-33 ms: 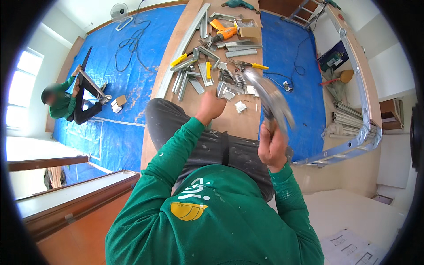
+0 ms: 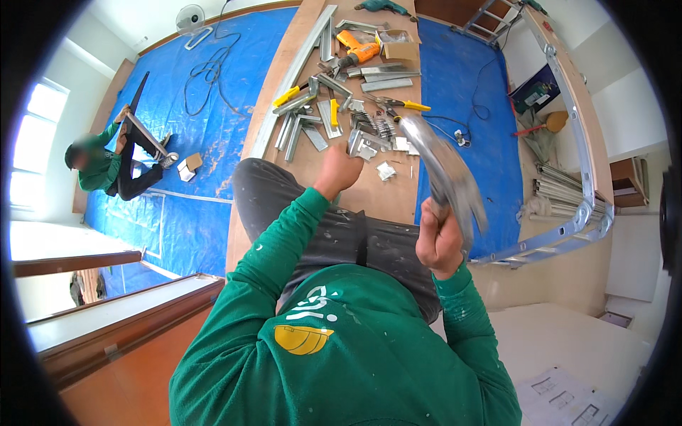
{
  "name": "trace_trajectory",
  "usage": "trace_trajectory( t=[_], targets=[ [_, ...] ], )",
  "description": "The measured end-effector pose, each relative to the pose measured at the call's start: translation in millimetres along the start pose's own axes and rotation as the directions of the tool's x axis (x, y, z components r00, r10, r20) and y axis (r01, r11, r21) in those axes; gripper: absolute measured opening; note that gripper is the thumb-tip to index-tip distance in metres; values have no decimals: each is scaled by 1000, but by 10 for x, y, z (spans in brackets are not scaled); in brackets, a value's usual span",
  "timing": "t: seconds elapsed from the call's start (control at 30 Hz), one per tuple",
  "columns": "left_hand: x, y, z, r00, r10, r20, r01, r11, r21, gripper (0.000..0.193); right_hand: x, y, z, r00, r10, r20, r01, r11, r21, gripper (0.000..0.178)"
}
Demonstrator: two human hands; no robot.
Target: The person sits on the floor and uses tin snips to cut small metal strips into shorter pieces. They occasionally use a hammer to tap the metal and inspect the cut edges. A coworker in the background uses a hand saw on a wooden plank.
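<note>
My right hand (image 2: 439, 240) is closed round the handle of a claw hammer (image 2: 430, 155), raised and blurred by motion to the right of the plank's edge. My left hand (image 2: 339, 172) makes a fist over the wooden plank (image 2: 387, 195). A small grey metal piece (image 2: 354, 142) sticks up from its thumb side, mostly hidden by the fingers. Just beyond lie several thin metal clips (image 2: 376, 126), small silvery plates (image 2: 366, 151) and a white crumpled piece (image 2: 385, 171).
Farther up the plank are metal channel offcuts (image 2: 312, 137), yellow-handled snips (image 2: 334, 112), an orange drill (image 2: 361, 54) and a cardboard box (image 2: 400, 47). Blue sheeting (image 2: 270, 42) covers the floor. A co-worker (image 2: 99, 163) sits at left; a folded ladder (image 2: 582, 142) stands at right.
The hammer has swung slightly down and to the right in my right hand. My left hand stays where it was.
</note>
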State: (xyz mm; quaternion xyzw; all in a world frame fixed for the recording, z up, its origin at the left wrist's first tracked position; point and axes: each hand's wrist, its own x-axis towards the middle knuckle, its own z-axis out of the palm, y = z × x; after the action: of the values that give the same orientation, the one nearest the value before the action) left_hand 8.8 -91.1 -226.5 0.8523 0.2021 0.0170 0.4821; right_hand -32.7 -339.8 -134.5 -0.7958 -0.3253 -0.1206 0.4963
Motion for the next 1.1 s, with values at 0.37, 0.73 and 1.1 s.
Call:
trace_trajectory(
  t=[0.37, 0.73, 1.1],
  targets=[
    [149, -382, 24, 999, -24, 35, 22, 999, 49, 29, 236, 165, -47, 947, 320, 37, -310, 937, -160, 21],
    [139, 223, -80, 994, -54, 97, 49, 997, 54, 34, 141, 134, 166, 936, 305, 178, -254, 931, -261, 21],
    [205, -31, 1, 998, -1, 64, -2, 999, 48, 24, 88, -69, 47, 997, 67, -28, -70, 989, -131, 27]
  ],
)
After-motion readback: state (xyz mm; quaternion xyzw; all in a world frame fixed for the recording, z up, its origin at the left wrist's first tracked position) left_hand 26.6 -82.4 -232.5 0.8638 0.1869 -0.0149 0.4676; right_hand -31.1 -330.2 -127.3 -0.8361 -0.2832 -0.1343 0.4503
